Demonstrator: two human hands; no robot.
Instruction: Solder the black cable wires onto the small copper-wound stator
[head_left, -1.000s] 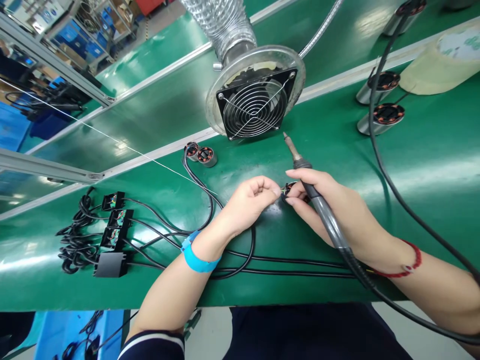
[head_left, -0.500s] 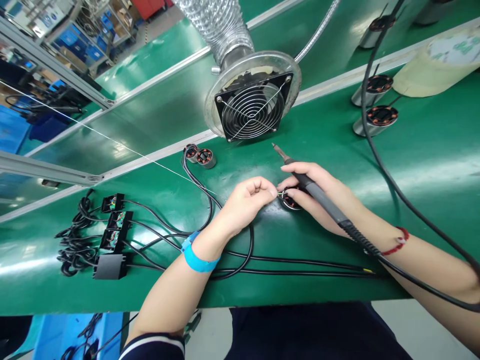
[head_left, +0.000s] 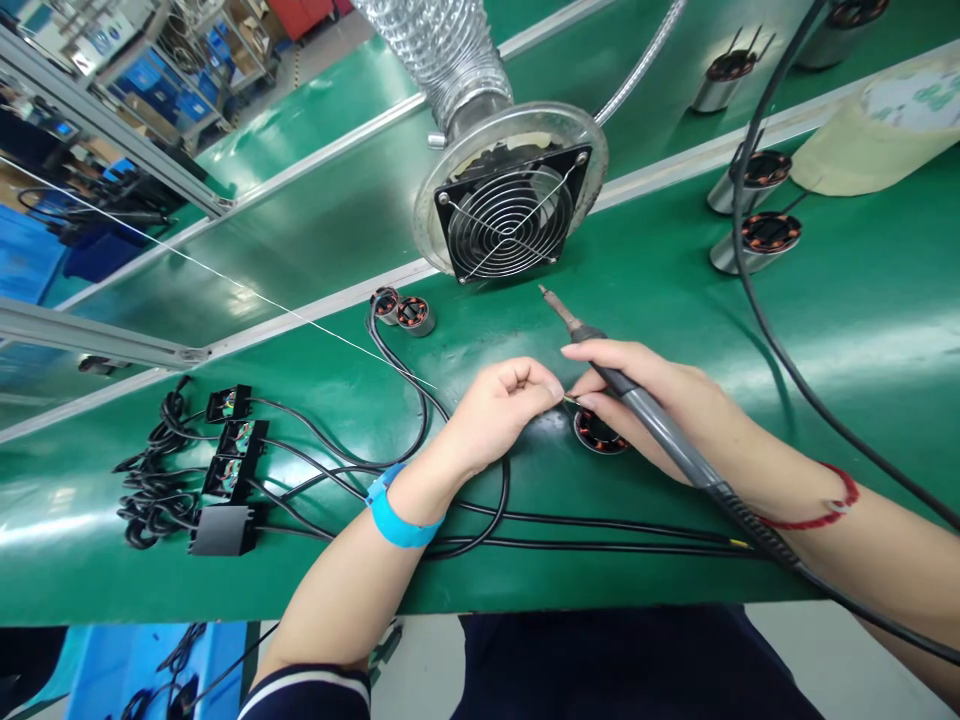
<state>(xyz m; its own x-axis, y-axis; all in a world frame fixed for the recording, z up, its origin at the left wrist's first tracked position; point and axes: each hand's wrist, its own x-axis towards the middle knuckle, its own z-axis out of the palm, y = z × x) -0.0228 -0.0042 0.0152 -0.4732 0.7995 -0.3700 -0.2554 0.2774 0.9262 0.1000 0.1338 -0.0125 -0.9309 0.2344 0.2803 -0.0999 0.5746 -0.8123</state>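
Note:
My right hand is closed around a soldering iron, whose bare tip points up and left toward the fan. Its thumb and fingertips also reach a thin wire. From the other side, my left hand pinches the same wire between thumb and finger. Just below my right fingertips, a round motor stator with copper windings rests on the green bench; my right hand partly covers it. Whether the wire joins the stator I cannot tell. A black cable loops past my left wrist.
A fume extractor fan hangs behind my hands. More stators stand at back left, others at right beside a tape roll. Several black boxes with coiled cables lie left. The iron's cord trails right.
My right hand has shifted slightly, and its wrist has moved right. The stator now sits lower and more exposed, apart from the pinched wire. My left hand has moved slightly right.

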